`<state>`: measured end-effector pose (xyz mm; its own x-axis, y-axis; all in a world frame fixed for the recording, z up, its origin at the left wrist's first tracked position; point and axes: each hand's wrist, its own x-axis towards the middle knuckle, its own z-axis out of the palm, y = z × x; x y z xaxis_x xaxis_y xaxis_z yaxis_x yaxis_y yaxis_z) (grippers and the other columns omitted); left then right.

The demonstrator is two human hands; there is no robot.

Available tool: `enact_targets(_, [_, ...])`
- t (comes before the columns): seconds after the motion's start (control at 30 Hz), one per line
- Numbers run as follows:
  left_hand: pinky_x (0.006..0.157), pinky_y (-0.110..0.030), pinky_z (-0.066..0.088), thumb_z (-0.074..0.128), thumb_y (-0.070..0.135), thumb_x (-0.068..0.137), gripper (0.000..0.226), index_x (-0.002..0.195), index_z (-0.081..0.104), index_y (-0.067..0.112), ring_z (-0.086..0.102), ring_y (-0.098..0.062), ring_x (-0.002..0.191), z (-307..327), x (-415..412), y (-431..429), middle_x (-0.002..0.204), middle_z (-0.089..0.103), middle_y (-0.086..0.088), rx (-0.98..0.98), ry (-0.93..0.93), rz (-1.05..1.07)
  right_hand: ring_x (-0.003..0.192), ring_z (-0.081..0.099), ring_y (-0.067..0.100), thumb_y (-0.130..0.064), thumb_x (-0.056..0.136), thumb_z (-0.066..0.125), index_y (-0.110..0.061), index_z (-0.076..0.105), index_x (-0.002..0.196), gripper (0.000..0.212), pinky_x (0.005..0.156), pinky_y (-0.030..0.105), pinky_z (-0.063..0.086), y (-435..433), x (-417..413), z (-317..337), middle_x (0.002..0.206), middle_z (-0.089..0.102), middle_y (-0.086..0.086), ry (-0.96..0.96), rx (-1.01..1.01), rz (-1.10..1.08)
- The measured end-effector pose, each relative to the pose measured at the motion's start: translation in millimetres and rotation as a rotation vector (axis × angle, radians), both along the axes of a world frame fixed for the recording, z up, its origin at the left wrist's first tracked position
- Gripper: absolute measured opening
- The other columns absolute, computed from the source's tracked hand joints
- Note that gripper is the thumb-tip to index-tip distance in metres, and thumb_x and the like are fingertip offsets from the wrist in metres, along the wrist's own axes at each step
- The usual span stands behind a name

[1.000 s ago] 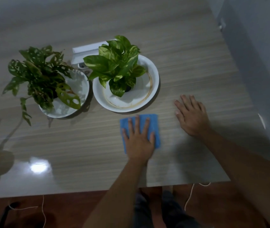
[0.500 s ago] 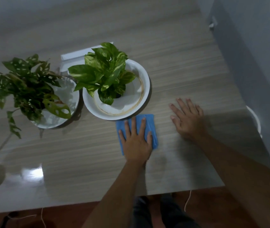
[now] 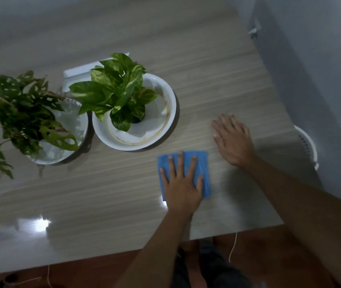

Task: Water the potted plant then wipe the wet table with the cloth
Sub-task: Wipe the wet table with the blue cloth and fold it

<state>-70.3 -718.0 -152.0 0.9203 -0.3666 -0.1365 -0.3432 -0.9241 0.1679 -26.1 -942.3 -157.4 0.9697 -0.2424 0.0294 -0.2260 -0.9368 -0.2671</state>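
Two potted plants, two white dishes, one blue cloth and two bare hands show on the wood-grain table (image 3: 217, 84). The left hand (image 3: 181, 183) lies flat with its fingers spread, palm pressed down on the blue cloth (image 3: 203, 163); it grips nothing, only bears on the fabric. The cloth is folded to a rough rectangle, its edges showing beyond the fingertips and on both sides of the hand. The right hand (image 3: 233, 140) lies just to the right of the cloth and a little farther out, palm down on the bare table, fingers extended and slightly apart, holding nothing. Ahead and to the left of the left hand, close to the cloth's far corner but apart from it, stands a white dish (image 3: 165, 94) carrying the bright green potted plant (image 3: 115, 90); a brownish ring marks the dish's inner wall. Farther left, beside that dish, a second white dish (image 3: 69, 119) holds a darker, spotted plant (image 3: 22, 109) whose leaves spill past its rim.
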Motion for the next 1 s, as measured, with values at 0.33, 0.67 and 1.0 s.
enact_targets(0.33, [0.117,-0.064,0.014,0.032,0.054,0.099,0.061,0.156,0.023,0.034,0.008,-0.035,0.153,3.5,-67.4,-13.8,0.166,0.015,-0.005,-0.037,0.018,0.004,0.15,0.012,0.03,-0.053,0.097,0.017,-0.032,0.034,0.149,0.059,0.115,0.05,0.016,-78.8,47.9,6.7,0.163,0.021,-0.001,0.103,-0.025,0.024])
enact_targets(0.67, [0.118,-0.061,0.01,0.028,0.053,0.1,0.061,0.157,0.018,0.034,0.01,-0.032,0.153,-2.4,49.7,-17.4,0.167,0.013,-0.004,0.041,-0.068,0.162,0.144,0.032,0.028,-0.049,0.1,0.033,-0.038,0.043,0.144,0.046,0.111,0.047,0.026,-80.3,50.3,-20.2,0.156,0.037,-0.004,-0.081,-0.128,-0.02])
enact_targets(1.0, [0.119,-0.06,0.006,0.022,0.057,0.101,0.061,0.157,0.011,0.039,-0.006,-0.027,0.154,6.0,-4.9,-43.9,0.168,0.002,0.001,0.006,0.037,-0.151,0.141,0.037,0.028,-0.047,0.099,0.038,-0.038,0.044,0.144,0.046,0.107,0.047,0.032,-82.7,50.5,-20.9,0.154,0.041,-0.003,-0.076,-0.128,-0.022])
